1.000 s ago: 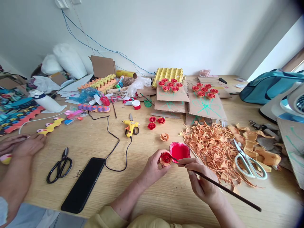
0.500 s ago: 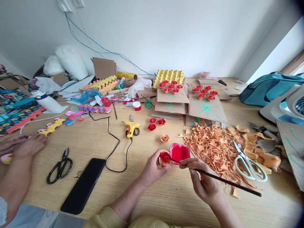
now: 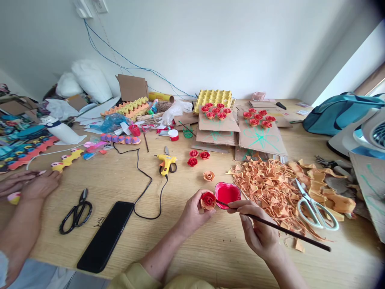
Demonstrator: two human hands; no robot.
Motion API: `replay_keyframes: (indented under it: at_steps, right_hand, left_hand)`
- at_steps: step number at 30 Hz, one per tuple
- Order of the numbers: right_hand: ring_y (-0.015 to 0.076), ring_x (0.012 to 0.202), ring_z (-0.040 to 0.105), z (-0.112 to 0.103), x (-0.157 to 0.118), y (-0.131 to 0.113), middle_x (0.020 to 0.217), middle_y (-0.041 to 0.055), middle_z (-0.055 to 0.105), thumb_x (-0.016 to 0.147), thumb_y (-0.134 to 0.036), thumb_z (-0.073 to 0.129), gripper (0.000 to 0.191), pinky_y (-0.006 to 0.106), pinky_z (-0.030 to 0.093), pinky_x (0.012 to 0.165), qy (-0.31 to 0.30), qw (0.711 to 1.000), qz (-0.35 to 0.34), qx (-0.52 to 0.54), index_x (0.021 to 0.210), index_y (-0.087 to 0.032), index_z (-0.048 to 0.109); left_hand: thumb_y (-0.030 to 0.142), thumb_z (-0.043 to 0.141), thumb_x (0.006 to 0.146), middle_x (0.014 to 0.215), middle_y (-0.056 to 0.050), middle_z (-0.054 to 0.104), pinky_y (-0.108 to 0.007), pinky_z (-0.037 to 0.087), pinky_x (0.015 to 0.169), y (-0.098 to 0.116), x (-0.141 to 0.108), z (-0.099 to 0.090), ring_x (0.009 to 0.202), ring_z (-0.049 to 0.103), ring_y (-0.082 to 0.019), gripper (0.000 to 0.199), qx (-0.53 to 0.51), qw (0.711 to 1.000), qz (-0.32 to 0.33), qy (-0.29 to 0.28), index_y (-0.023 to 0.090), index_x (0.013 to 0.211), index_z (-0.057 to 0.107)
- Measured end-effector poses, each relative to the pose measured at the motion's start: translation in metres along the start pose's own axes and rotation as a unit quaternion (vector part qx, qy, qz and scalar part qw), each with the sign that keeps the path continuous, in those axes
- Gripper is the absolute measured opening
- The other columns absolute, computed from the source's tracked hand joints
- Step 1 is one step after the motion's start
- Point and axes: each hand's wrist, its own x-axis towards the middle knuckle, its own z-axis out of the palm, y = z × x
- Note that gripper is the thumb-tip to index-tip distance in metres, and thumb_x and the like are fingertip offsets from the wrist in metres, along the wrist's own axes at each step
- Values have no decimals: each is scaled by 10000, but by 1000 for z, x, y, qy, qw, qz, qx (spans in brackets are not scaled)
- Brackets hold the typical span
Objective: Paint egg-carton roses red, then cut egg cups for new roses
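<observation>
Between the thumb and fingers of my left hand (image 3: 194, 212) is a paper rose (image 3: 208, 200), red in the middle and orange on its outer petals. My right hand (image 3: 261, 228) grips a long dark paintbrush (image 3: 288, 231), its tip against the rose's right side. Just behind both hands sits a small dish of red paint (image 3: 227, 194). An orange unpainted rose (image 3: 208, 176) lies beyond my left hand, with red roses (image 3: 193, 161) farther back. Orange scraps (image 3: 267, 188) are heaped right of the dish.
White-handled scissors (image 3: 319, 208) rest on the scraps. A yellow glue gun (image 3: 166, 163), a phone (image 3: 105, 237) and black scissors (image 3: 76, 210) lie to the left. Red roses stand on cardboard sheets (image 3: 261, 140) at the back. A co-worker's hands (image 3: 39, 184) are at far left.
The rose in my left hand has turned or tilted slightly, with the brush still at its side. The co-worker's hands have shifted a little to the right.
</observation>
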Motion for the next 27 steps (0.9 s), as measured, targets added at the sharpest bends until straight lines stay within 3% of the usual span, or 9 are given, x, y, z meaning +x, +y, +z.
replay_keyframes:
  at_steps: [10,21,24,27]
  right_hand:
    - [228,1113,702,7,4,1,1174,115,720,1006,-72,472,255,400,587,862,68,997,11,21,1163,-257,548]
    - [214,980,757,2,1,2,1133,99,720,1021,-112,477,201,371,624,829,77,995,53,22,1133,-251,570]
    - [201,874,774,3,2,2,1110,99,722,1028,-148,487,159,355,650,778,103,992,60,43,1116,-250,571]
    - [221,924,767,6,2,3,1070,95,722,1029,-183,504,126,379,672,778,141,986,65,63,1112,-252,568]
  left_hand:
    - [237,774,764,1101,-84,707,-299,535,917,-6,-3,2,1024,671,-229,408,-17,998,6,-61,158,1147,658]
    - [197,761,781,1226,-113,689,-335,523,997,-3,-3,1,1140,661,-256,428,-65,996,5,-56,168,1191,642]
    - [187,756,783,1224,-114,691,-339,520,999,-5,-3,0,1132,662,-253,429,-47,997,13,-57,163,1194,638]
    - [193,772,777,1191,-106,702,-336,524,990,-8,-3,0,1108,671,-249,448,-27,998,17,-55,163,1203,636]
